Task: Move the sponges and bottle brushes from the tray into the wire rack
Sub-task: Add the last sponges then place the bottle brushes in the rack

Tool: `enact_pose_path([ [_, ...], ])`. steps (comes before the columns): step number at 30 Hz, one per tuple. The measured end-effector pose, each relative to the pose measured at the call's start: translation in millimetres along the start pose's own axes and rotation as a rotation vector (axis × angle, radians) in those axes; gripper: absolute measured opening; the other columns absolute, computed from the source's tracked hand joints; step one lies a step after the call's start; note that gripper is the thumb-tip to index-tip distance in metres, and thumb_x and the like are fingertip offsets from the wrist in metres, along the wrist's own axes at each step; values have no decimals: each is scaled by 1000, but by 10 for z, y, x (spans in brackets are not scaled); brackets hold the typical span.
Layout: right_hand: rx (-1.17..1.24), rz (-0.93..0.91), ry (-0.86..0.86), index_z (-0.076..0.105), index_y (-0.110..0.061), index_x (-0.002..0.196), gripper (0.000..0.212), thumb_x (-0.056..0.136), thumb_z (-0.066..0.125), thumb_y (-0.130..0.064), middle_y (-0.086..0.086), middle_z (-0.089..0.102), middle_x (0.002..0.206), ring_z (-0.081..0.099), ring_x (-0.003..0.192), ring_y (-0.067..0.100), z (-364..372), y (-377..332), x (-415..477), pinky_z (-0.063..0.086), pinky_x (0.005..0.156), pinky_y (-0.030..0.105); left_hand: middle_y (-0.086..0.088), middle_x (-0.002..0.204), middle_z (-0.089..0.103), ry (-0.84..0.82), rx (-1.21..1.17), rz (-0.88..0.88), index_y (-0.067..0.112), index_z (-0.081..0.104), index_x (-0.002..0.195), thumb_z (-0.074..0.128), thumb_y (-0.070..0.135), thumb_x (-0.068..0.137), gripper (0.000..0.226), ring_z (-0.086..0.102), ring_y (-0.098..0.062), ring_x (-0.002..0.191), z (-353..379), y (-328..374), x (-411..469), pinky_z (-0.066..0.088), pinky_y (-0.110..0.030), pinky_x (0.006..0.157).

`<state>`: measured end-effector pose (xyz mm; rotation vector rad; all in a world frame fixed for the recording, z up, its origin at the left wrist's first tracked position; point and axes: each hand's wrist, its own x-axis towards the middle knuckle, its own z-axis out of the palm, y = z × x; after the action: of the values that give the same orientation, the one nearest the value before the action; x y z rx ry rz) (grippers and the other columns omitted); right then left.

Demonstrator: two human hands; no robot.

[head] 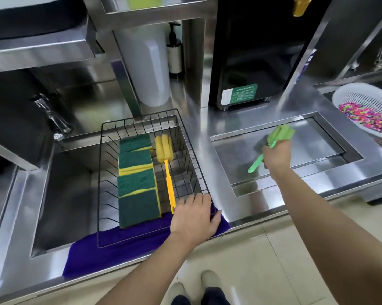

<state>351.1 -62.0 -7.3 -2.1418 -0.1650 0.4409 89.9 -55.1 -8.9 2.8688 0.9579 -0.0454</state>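
At centre right of the frame the right hand (277, 155) was closed around the green plastic-handled bottle brush with a green foam head (281, 133), gripping the shaft just below the head, above the shallow steel tray (313, 179). The brush appeared light, its head soft and compressible, its handle stiff; the shaft seemed the sound place to grip. The left hand (194, 219) rested on the near right corner of the black wire rack (141, 122), fingers spread over its rim. Green-and-yellow sponges (137, 183) and a yellow brush (167, 168) lay inside.

Green brush (280, 134) in right hand (277, 156)
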Motion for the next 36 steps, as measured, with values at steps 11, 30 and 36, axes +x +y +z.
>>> enact_pose_path([
  [11, -157, -446, -412, 26, -17, 134, 49, 93, 51, -6, 13, 50, 97, 61, 59, 27, 687, -934, -984, 54, 37, 30, -3, 95, 65, 33, 39, 20, 16, 61, 99, 36, 52, 86, 45, 59, -23, 87, 53, -235, -147, 43, -40, 77],
  [30, -1072, -692, -665, 29, 1, 135, 55, 85, 49, 9, 24, 59, 117, 60, 106, 40, 1425, -589, -1478, 45, 71, 40, 7, 105, 61, -151, -399, -115, 23, 59, 105, 41, 56, 76, 47, 53, -17, 100, -162, -567, -256, 34, -32, 84],
  [36, -1075, -665, -694, 48, 1, 119, 33, 87, 47, 5, 22, 57, 122, 57, 113, 39, 1417, -641, -1473, 47, 86, 40, 3, 90, 64, 103, -500, -331, 21, 58, 91, 51, 21, 89, 8, 58, -20, 85, -400, -1011, 135, 46, -32, 71],
])
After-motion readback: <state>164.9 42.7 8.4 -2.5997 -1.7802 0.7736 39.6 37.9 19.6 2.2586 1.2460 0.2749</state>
